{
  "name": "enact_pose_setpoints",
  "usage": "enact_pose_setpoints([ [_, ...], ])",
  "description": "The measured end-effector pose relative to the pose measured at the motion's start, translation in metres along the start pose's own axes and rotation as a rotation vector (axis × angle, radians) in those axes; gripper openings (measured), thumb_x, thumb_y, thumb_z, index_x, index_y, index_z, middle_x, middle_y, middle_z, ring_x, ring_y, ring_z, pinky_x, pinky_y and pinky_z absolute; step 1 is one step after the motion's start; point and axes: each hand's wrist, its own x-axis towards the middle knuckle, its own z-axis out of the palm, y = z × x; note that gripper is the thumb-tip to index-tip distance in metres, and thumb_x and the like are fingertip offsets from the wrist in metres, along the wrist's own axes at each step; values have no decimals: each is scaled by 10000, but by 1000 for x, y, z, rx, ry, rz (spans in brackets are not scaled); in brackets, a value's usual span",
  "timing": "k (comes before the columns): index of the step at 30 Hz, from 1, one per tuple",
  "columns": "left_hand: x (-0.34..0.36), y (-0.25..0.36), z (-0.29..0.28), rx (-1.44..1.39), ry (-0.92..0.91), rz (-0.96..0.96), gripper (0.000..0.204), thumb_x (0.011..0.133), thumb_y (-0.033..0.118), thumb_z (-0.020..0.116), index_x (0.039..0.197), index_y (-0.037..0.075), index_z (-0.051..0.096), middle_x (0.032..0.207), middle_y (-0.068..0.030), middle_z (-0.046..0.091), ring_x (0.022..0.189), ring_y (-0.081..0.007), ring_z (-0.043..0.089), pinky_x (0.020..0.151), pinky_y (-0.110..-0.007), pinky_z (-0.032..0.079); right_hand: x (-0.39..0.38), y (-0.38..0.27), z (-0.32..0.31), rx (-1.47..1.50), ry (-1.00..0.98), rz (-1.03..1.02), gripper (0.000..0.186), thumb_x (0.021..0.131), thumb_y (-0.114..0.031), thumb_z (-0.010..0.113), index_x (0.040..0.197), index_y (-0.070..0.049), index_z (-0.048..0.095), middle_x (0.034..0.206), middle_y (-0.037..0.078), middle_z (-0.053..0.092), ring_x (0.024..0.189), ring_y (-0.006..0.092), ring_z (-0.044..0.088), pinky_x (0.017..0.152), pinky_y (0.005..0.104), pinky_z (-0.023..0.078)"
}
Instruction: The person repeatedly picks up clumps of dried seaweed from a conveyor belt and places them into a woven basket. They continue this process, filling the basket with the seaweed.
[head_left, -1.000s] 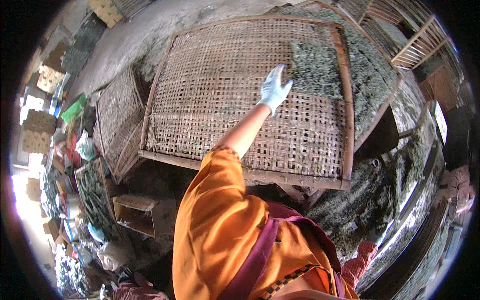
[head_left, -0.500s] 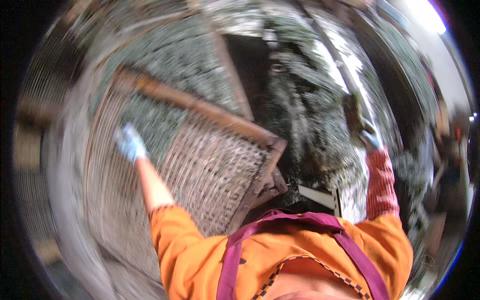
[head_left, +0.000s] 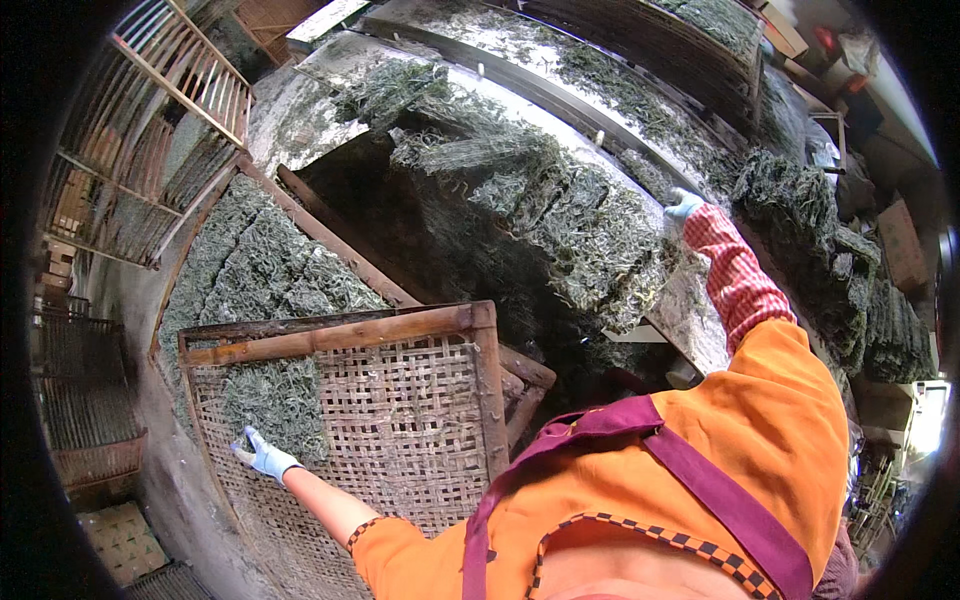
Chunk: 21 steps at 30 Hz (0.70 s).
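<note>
1. Compared with half a second back, your view is swinging round and sharpening up: the woven bamboo tray (head_left: 400, 420) is now sitting low in the middle of the picture instead of smearing across the left side.
2. Your left hand (head_left: 262, 455), in a pale blue glove, is resting on that tray's left part, right at the lower edge of the green patch of dried seaweed (head_left: 275, 400) lying on the weave. Fingers are looking spread and flat-ish, not clamped on anything as far as I can tell.
3. Your right hand (head_left: 684, 204), also gloved, is reaching well up and to the right of the tray, touching the edge of the big hanging seaweed sheets (head_left: 560, 215). Whether it's pinching the stuff or just pressing on it, I honestly can't tell; it's too small.
4. Just behind the tray's wooden top rail (head_left: 345, 333), a second tray (head_left: 260, 260) is lying covered in seaweed.
5. Up and left of the tray, wooden racks (head_left: 150, 130) are leaning.
6. Further right of the tray, past your orange sleeve (head_left: 770, 420), more dark seaweed piles (head_left: 840, 260) are hanging.
</note>
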Motion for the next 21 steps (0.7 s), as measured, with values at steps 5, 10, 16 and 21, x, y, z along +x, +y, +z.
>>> enact_pose_setpoints([
  [5,-7,51,-16,176,135,376,605,862,284,659,1362,41,420,1388,-162,438,1222,-285,476,998,-379,395,5,-113,-22,219,165,-401,618,789,-352,676,1328,-133,467,1331,182,486,1237,321,462,1036,393,383],
  [10,-31,118,-41,310,151,428,596,873,281,643,1366,38,413,1371,-159,460,1225,-297,479,1010,-372,387,49,-234,-13,25,389,-761,760,661,-332,794,1324,-163,462,1357,158,453,1269,332,409,1048,408,369],
  [16,-57,152,-107,286,335,803,571,874,194,645,1355,-3,409,1373,-159,462,1243,-277,471,1042,-346,363,54,-220,-32,53,399,-1009,759,617,-280,795,1307,-199,489,1189,162,576,1105,323,551,954,419,452],
  [21,-86,166,-152,200,386,686,508,877,194,649,1312,3,470,1341,-137,497,1212,-245,492,1013,-352,398,-9,-36,-32,394,338,-526,605,725,-188,764,1271,-122,511,1141,161,593,1046,270,572,916,380,475],
])
